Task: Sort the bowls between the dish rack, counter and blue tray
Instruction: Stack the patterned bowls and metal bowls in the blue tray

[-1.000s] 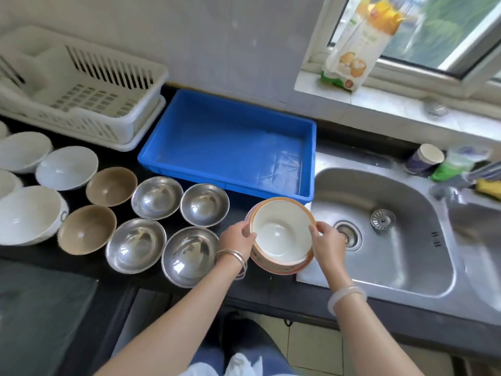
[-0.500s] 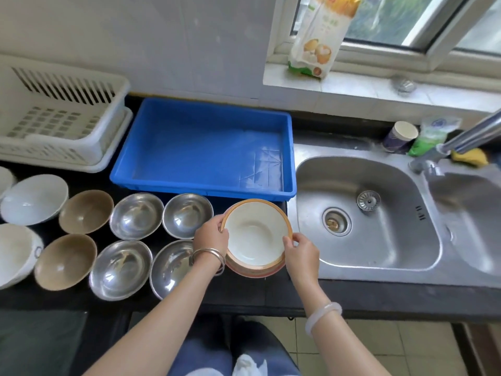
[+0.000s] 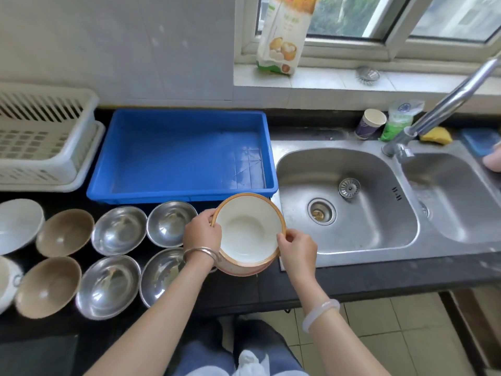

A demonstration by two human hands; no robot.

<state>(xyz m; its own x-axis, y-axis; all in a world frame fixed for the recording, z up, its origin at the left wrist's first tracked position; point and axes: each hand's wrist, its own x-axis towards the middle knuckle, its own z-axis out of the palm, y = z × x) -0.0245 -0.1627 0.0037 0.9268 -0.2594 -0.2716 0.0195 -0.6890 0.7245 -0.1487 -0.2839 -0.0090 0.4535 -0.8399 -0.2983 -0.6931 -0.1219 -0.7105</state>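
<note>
Little moved since a second ago – orange-rimmed bowl (image 3: 248, 229) lifted slightly, far rim now overlapping front lip of blue tray (image 3: 176, 196) near its front-right corner. Grip unchanged: left hand (image 3: 202, 233) pinches left rim, right hand (image 3: 296, 249) pinches right rim. Second like bowl (image 3: 238, 269) underneath, at counter (image 3: 271, 286) front edge, between steel bowls (image 3: 170, 222) and sink (image 3: 352, 240). No bowl in tray yet; dish rack (image 3: 40, 147) at counter's left rear, partly in view. Judgement – top bowl coming off stack, probably tray-bound; sorting barely begun.
</note>
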